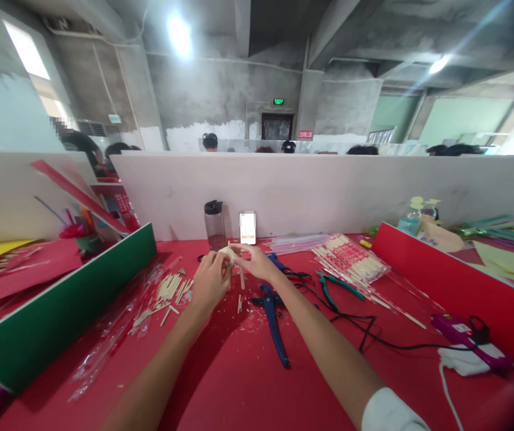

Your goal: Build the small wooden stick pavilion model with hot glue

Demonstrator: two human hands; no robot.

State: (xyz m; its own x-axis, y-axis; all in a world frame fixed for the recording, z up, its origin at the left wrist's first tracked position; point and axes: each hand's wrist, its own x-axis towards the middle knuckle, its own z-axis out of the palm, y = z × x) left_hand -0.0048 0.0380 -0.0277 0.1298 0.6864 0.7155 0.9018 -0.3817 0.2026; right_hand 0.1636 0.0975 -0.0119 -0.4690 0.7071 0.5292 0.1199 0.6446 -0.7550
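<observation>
Both hands meet over the red table, around a small pale structure of wooden sticks (227, 252). My left hand (212, 278) has its fingers closed on the structure's near left side. From the right, my right hand (257, 263) pinches it between thumb and fingers; the fingers partly cover its shape. Below the hands lie a longer stick (242, 278) and short cut pieces (239, 303) among crumbs of wood. A blue-handled cutter (274, 326) rests just right of them. Left of my left hand is a loose pile of short sticks (171, 290).
A dark water bottle (214, 224) and a lit phone (248, 228) stand against the white partition (328, 191). Right lie green-handled pliers (328, 293), packed sticks (350, 257), black cable (395, 346) and a purple power strip (467, 341). Green (81, 299) and red (458, 287) dividers flank the table.
</observation>
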